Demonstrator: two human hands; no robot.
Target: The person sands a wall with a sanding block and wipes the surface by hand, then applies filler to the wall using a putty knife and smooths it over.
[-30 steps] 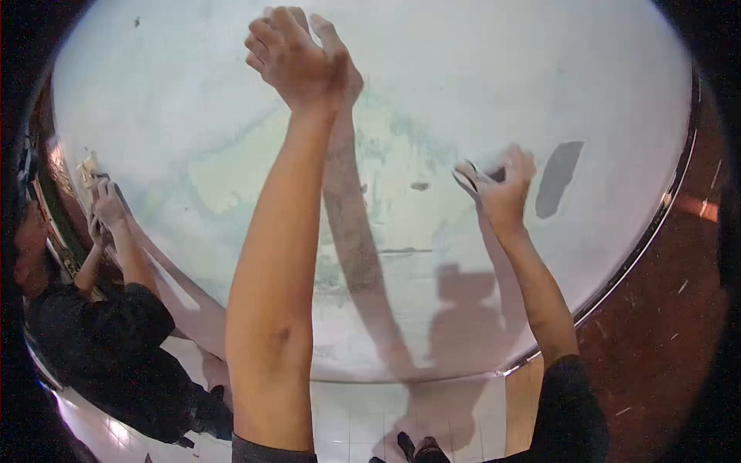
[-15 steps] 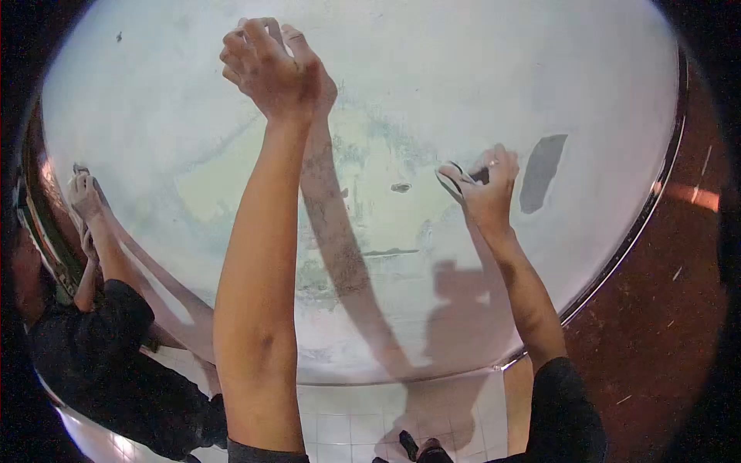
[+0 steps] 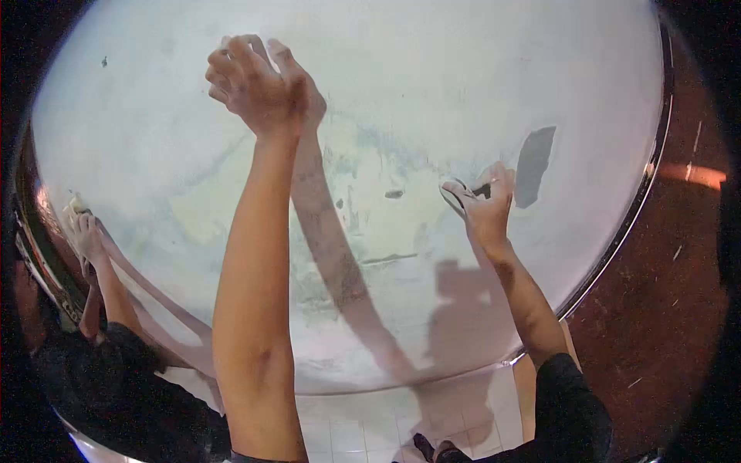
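Note:
My left hand (image 3: 258, 89) is on the far part of a large curved white panel (image 3: 417, 69), its bent fingers apart and nothing showing in them. My right hand (image 3: 491, 208) grips a folded piece of sandpaper (image 3: 457, 196), which is pinched by the thumb and pressed close to the panel. Some of the sandpaper is hidden behind the fingers. Between my arms the paint is worn to a pale yellow-green patch (image 3: 386, 166) with a small dark chip (image 3: 394, 194). Beside my right hand lies an irregular grey patch (image 3: 536, 166).
A co-worker in dark clothing (image 3: 116, 386) leans in at the left, with a hand (image 3: 87, 235) on the panel's left side. A dark, shiny trim edge (image 3: 617, 247) borders the panel at right, above a reddish-brown floor (image 3: 641, 332). White tiles (image 3: 347, 432) lie in front.
My left hand has slid slightly down and left in view. My right hand sits a little lower. The co-worker's hand is lower too, and the whole view has shifted slightly.

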